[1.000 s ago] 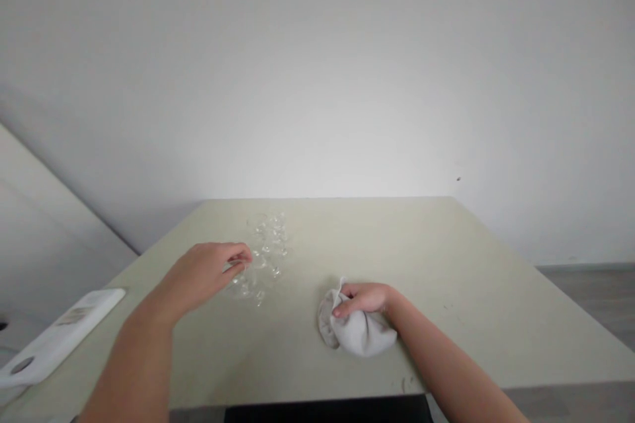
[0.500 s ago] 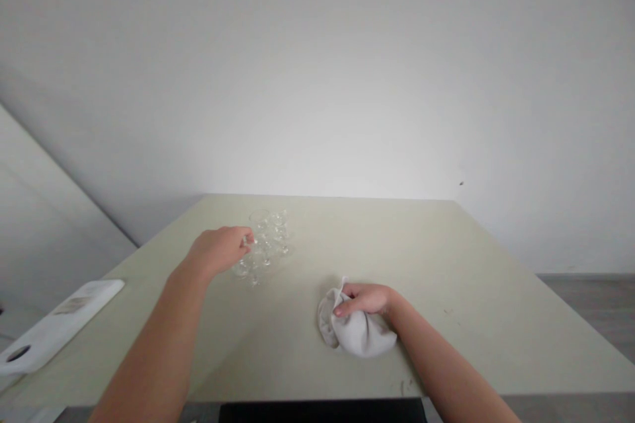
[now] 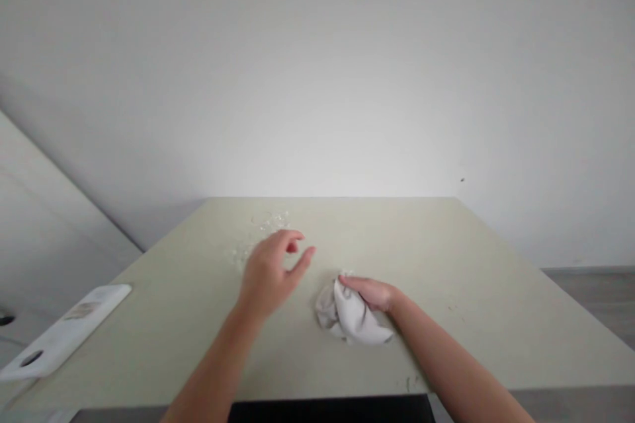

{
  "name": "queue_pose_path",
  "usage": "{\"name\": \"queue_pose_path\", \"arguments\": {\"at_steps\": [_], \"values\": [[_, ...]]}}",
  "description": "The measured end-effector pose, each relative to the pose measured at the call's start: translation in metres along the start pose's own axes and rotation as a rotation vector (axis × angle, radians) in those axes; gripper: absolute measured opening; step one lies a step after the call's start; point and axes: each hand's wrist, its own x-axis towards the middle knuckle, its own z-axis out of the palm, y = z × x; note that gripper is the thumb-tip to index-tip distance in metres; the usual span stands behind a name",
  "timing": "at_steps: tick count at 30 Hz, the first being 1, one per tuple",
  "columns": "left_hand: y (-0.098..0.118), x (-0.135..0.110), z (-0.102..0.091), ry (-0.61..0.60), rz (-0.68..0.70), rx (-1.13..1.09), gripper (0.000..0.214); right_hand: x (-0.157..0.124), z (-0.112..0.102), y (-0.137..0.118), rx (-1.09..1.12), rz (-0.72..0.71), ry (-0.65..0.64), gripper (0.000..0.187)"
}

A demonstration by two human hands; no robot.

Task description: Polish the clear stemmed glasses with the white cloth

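My left hand (image 3: 270, 271) hovers over the middle of the pale table (image 3: 446, 291), fingers loosely spread and holding nothing. Just behind and left of it stand several small clear stemmed glasses (image 3: 270, 219), partly hidden by the hand. My right hand (image 3: 370, 292) grips a crumpled white cloth (image 3: 347, 317) that rests on the table to the right of the left hand.
A white flat board with a hole at its near end (image 3: 64, 332) lies at the table's left edge. A plain white wall (image 3: 317, 79) rises behind the table. Grey floor (image 3: 590, 291) shows at the right.
My left hand has let go of the glass it was touching and moved right and nearer, toward the cloth. The right hand has shifted its hold on the cloth slightly.
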Motion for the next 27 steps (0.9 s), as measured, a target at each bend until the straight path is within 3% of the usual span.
{"name": "queue_pose_path", "arguments": {"at_steps": [3, 6, 8, 13, 18, 22, 27], "values": [[0.031, -0.014, 0.054, -0.265, 0.033, -0.262, 0.027, 0.004, 0.006, -0.008, 0.163, -0.229, 0.058, 0.051], [0.034, -0.025, 0.100, -0.317, -0.033, -0.404, 0.026, 0.008, 0.007, -0.014, 0.186, -0.343, 0.062, 0.061], [0.026, -0.031, 0.117, -0.340, -0.054, -0.408, 0.020, 0.009, 0.007, -0.013, 0.172, -0.350, 0.059, 0.062], [0.008, -0.039, 0.120, -0.280, -0.048, -0.401, 0.011, 0.011, 0.007, -0.007, 0.098, -0.429, 0.069, 0.041], [0.007, -0.035, 0.115, -0.134, -0.053, -0.538, 0.013, 0.015, -0.002, -0.004, -0.029, -0.389, 0.206, 0.025], [0.009, -0.034, 0.118, -0.236, -0.055, -0.625, 0.024, 0.019, -0.008, -0.003, -0.008, -0.385, 0.309, 0.028], [0.013, -0.037, 0.119, -0.297, -0.028, -0.638, 0.025, 0.013, -0.005, -0.012, -0.258, -0.508, 0.409, 0.023]]}}
